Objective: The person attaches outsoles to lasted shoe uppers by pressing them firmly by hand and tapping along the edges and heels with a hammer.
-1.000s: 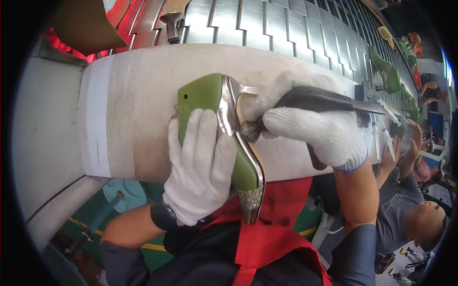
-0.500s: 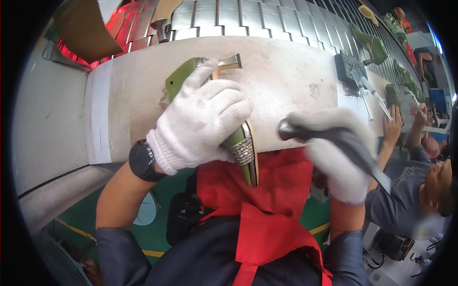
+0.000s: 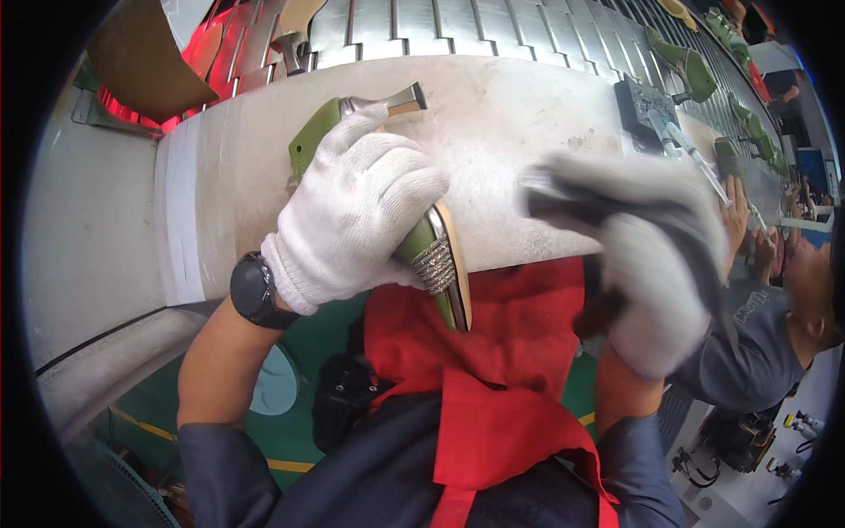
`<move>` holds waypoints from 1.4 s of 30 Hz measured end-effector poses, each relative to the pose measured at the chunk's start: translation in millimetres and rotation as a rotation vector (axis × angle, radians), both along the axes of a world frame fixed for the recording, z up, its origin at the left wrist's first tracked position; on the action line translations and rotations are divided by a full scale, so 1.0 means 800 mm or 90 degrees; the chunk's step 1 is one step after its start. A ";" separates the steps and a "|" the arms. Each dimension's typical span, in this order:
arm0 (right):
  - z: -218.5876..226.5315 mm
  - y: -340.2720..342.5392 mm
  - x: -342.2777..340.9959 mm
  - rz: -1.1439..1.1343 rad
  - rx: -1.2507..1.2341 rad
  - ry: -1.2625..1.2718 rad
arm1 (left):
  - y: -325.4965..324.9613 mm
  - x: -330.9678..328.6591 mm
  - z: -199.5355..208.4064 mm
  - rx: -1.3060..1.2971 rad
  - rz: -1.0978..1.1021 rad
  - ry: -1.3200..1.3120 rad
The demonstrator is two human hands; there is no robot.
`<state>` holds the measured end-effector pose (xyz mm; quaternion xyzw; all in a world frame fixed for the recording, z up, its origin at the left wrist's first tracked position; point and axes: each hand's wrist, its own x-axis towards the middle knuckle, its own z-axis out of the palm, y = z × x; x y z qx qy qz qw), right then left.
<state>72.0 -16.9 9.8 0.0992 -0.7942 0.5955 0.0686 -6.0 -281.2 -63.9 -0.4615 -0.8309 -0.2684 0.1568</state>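
One left hand (image 3: 356, 207) is clamping a heeled sandal (image 3: 434, 267), green last (image 3: 308, 136) still inside, across the tabletop's (image 3: 506, 220) near edge; the right hand (image 3: 658, 290), a hammer (image 3: 563, 202).

I'm remotely viewing a shoe workshop: a slatted metal conveyor (image 3: 480, 28) is stretching beyond the workbench (image 3: 515, 106), green shoes (image 3: 700, 74) lying past its right end.
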 end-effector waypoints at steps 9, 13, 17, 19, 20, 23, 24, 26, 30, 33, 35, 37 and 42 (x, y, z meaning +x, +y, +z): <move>-0.045 -0.011 -0.020 0.082 -0.140 -0.113 | 0.001 -0.015 0.005 0.004 -0.008 0.050; -0.061 0.021 -0.069 -0.081 0.543 0.332 | -0.006 -0.017 0.007 0.037 -0.022 0.056; -0.073 0.030 -0.034 -0.045 0.457 0.325 | -0.029 -0.021 0.008 0.247 0.053 0.069; -0.075 0.003 -0.021 0.034 0.325 0.370 | -0.017 0.011 0.005 0.536 0.126 -0.378; -0.070 -0.012 -0.016 0.054 0.328 0.396 | -0.004 0.017 0.012 0.654 0.074 -0.468; -0.082 -0.039 -0.029 0.003 0.242 0.486 | 0.045 0.013 0.055 0.844 -0.084 -0.848; -0.091 -0.039 -0.028 0.007 0.169 0.445 | 0.049 0.010 0.048 0.734 -0.050 -0.738; -0.072 -0.037 -0.035 -0.027 0.051 0.349 | 0.042 0.002 0.045 0.494 0.043 -0.524; -0.014 -0.017 -0.122 -0.046 -0.357 -0.026 | 0.026 -0.027 -0.014 0.190 0.147 -0.225; -0.011 -0.013 -0.226 -0.277 -0.183 -0.007 | 0.028 -0.026 -0.025 0.075 0.115 -0.090; -0.018 0.006 -0.290 -0.310 -0.125 -0.033 | 0.029 -0.026 -0.018 0.058 0.124 -0.082; -0.045 0.048 -0.342 -0.332 0.070 -0.078 | 0.036 -0.034 -0.021 0.088 0.099 -0.083; -0.075 0.062 -0.346 -0.392 0.288 -0.146 | 0.039 -0.033 -0.021 0.112 0.090 -0.112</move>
